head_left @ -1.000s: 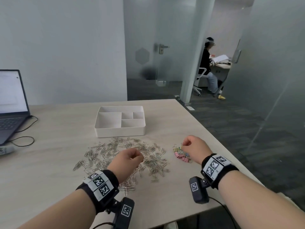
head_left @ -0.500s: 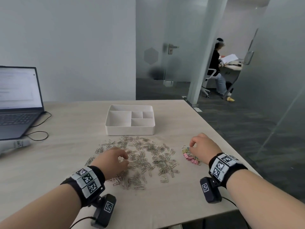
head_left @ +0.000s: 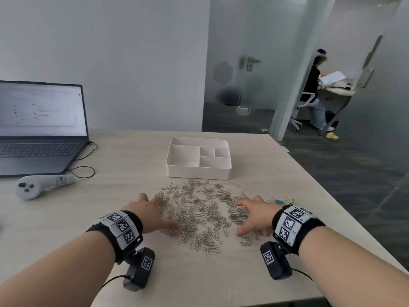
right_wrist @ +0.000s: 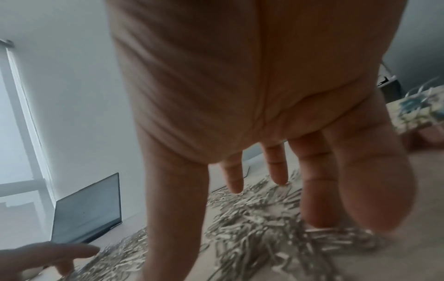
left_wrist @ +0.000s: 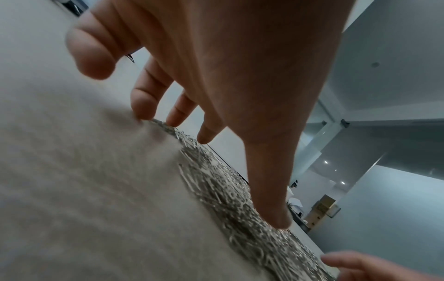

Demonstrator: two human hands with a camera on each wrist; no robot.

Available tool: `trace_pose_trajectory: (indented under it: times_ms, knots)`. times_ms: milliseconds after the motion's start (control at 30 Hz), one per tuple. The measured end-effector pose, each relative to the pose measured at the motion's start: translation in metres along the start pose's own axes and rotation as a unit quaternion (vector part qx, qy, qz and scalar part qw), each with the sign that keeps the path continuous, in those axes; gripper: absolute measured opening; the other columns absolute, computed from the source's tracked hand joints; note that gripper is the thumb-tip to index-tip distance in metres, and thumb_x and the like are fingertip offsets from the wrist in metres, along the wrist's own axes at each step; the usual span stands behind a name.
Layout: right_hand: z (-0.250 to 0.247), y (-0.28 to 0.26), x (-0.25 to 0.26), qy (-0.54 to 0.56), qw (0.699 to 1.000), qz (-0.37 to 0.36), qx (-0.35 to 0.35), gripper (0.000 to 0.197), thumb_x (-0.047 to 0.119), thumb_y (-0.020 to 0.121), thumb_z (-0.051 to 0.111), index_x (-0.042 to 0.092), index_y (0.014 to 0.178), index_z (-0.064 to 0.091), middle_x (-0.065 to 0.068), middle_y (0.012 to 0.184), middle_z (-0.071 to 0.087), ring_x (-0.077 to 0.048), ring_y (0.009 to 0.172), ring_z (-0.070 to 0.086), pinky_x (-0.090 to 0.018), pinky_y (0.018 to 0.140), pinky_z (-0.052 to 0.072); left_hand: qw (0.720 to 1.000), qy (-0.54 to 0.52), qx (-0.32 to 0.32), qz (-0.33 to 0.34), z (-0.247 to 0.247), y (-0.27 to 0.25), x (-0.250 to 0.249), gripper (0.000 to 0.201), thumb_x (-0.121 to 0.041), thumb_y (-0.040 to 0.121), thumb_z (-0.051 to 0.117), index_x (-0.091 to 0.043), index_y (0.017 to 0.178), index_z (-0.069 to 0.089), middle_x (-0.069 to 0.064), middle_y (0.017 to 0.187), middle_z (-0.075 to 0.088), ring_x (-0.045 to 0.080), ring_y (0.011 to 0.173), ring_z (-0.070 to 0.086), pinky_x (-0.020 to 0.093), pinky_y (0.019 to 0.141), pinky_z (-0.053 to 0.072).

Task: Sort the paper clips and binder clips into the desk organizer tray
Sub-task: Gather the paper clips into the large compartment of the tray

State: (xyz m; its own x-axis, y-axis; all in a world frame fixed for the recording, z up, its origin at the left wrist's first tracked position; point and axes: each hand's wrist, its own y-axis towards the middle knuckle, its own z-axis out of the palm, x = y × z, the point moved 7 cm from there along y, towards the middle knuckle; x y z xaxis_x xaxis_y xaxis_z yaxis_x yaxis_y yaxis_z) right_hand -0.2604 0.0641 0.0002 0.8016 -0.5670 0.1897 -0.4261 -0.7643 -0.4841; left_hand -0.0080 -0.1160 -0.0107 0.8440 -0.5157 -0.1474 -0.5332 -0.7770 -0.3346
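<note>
Nearest the viewer, the left hand (head_left: 147,214) and the right hand (head_left: 254,214) lie palm down on the table (head_left: 66,218), fingers spread wide and gripping nothing, one at each side of the heap of silver paper clips (head_left: 199,209); the fingertips (left_wrist: 144,112) of the left touch the heap's edge. Just beyond the right hand, by the table's right edge, lies a small cluster of coloured binder clips (head_left: 282,200). Farther back, apart from the heap, stands the white desk organizer tray (head_left: 199,173) with its compartments. At far left are a grey controller (head_left: 39,186) and an open laptop (head_left: 39,127).
</note>
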Motion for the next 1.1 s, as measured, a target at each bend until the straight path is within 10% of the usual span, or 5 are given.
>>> trace_pose_trajectory:
  times_ms: [200, 633, 1100]
  knots:
    - [0.012, 0.019, 0.036, -0.006, 0.999, -0.030, -0.014, 0.103, 0.055, 0.064, 0.085, 0.040, 0.151, 0.031, -0.005, 0.150, 0.026, -0.026, 0.125, 0.051, -0.041, 0.103, 0.048, 0.998, 0.025, 0.032, 0.057, 0.008, 0.005, -0.030, 0.117, -0.085, 0.047, 0.066, -0.041, 0.149, 0.026, 0.002, 0.145, 0.029, 0.025, 0.117, 0.057, 0.041, 0.093, 0.054]
    - [0.015, 0.046, 0.098, -0.018, 0.988, -0.130, -0.079, 0.036, 0.035, 0.081, 0.073, 0.034, 0.115, 0.062, 0.001, 0.113, 0.054, -0.019, 0.096, 0.059, -0.029, 0.079, 0.047, 0.991, -0.015, 0.012, 0.133, 0.007, 0.020, -0.057, 0.038, -0.038, 0.082, 0.066, -0.034, 0.120, 0.060, -0.002, 0.117, 0.059, 0.016, 0.087, 0.058, 0.030, 0.071, 0.052]
    - [0.004, 0.046, 0.102, 0.089, 0.984, -0.150, -0.031, 0.023, 0.018, 0.085, 0.065, 0.020, 0.108, 0.062, 0.003, 0.083, 0.063, -0.017, 0.058, 0.062, -0.033, 0.059, 0.057, 0.966, -0.195, 0.048, 0.162, -0.001, 0.038, -0.049, 0.010, -0.019, 0.083, 0.071, -0.026, 0.082, 0.064, -0.006, 0.082, 0.063, 0.013, 0.055, 0.069, 0.025, 0.052, 0.057]
